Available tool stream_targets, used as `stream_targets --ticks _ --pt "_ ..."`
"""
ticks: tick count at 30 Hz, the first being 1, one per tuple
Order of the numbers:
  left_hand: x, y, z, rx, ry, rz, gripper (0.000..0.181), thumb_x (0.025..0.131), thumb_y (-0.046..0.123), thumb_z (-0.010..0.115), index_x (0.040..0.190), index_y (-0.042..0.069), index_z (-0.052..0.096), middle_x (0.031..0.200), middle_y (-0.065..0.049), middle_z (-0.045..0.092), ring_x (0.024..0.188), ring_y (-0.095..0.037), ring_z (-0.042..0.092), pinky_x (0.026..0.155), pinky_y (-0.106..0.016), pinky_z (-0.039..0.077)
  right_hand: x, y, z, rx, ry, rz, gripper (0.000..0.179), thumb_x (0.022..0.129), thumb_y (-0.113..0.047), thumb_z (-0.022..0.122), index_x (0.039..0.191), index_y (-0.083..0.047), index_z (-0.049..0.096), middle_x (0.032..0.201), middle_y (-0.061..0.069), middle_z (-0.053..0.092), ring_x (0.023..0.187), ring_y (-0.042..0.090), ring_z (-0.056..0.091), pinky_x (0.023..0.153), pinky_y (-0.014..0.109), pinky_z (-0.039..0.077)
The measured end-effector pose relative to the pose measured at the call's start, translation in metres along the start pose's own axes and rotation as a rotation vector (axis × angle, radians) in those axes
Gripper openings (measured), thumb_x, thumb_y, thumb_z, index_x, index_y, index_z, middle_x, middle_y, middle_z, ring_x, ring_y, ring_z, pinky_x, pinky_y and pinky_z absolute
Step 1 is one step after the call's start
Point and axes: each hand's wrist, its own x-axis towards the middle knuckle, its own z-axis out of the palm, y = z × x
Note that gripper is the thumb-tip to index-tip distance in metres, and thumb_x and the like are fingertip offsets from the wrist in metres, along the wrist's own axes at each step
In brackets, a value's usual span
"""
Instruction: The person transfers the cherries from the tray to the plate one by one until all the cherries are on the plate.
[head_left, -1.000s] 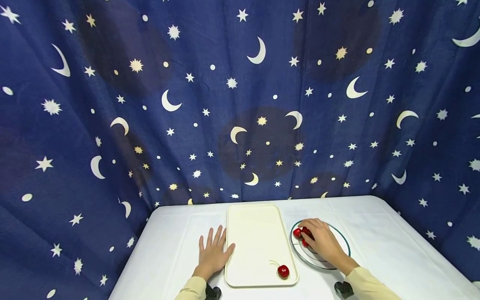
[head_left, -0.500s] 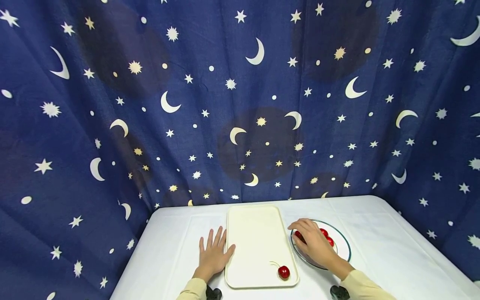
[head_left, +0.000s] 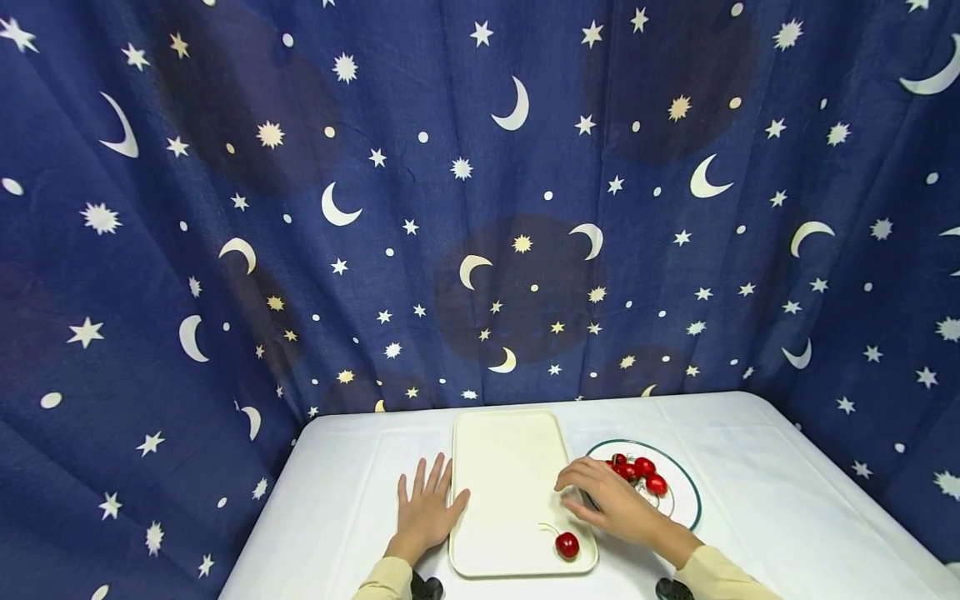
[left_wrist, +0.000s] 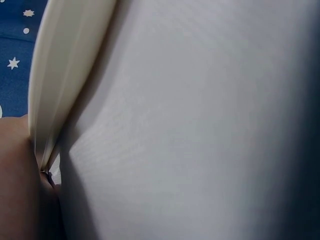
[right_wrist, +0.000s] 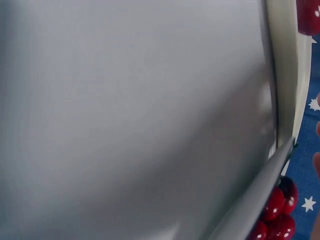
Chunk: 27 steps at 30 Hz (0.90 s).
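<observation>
My left hand lies with spread fingers at the left edge of a cream tray, its thumb on the rim. One red cherry with a stem sits near the tray's front right corner. Over the tray's right edge hovers my right hand, its fingers bent and pointing left. Whatever may be under those fingertips is hidden. Behind this hand, a white plate with a green rim bears several cherries. The right wrist view also catches cherries beyond the plate's edge.
A white cloth covers the table. Behind and at both sides hangs a dark blue curtain with moons and stars. The tray's side wall rises close by the left wrist camera.
My right hand has moved left and toward me from above the plate to the tray's right edge, uncovering more of the cherries. The left hand has stayed put.
</observation>
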Motion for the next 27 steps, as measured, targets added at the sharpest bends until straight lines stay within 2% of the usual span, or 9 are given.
stream_targets --ticks 8,16,27 --pt "0.0006 -0.0006 0.0008 -0.005 -0.001 -0.001 0.074 0.101 0.065 0.040 0.161 0.021 0.036 0.173 0.000 0.027 0.163 -0.034 0.015 0.128 -0.066 0.002 -0.0067 -0.0037 0.0043 0.037 -0.098 0.015 0.018 0.093 -0.028 0.076 0.109 -0.022 0.073 0.101 -0.015 0.068 0.098 0.002 0.058 0.084 0.030 0.052" --pt "0.0037 -0.0013 0.0038 0.005 0.000 -0.008 0.074 0.101 0.066 0.039 0.161 0.022 0.036 0.173 0.001 0.028 0.163 -0.034 0.015 0.128 -0.066 0.002 -0.0097 -0.0047 0.0034 0.104 -0.153 0.012 0.028 0.091 -0.042 0.077 0.113 -0.025 0.072 0.097 -0.017 0.064 0.096 0.002 0.055 0.084 0.029 0.049" --pt "0.0011 0.0005 -0.0012 -0.001 -0.014 -0.012 0.074 0.101 0.064 0.041 0.161 0.020 0.036 0.173 -0.001 0.027 0.163 -0.035 0.015 0.128 -0.066 0.002 -0.0083 -0.0030 0.0059 0.209 -0.195 -0.037 0.009 0.092 -0.040 0.076 0.097 -0.033 0.073 0.087 -0.018 0.064 0.089 -0.001 0.051 0.078 0.020 0.042"
